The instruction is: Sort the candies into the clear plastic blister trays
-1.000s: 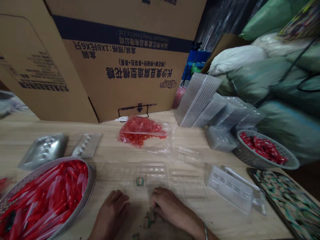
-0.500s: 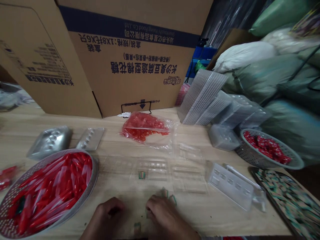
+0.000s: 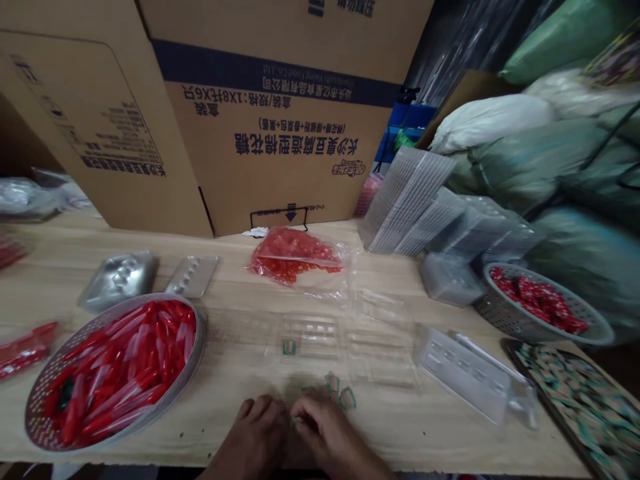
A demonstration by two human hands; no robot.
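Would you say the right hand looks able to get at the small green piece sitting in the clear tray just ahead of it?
Probably yes: the right hand lies near the table edge, and only bare wood and a few loose green pieces separate it from the green piece in the clear tray.

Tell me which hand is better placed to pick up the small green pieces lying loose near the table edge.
Right, probably. The right hand lies just below the green pieces; the left hand sits farther to their left.
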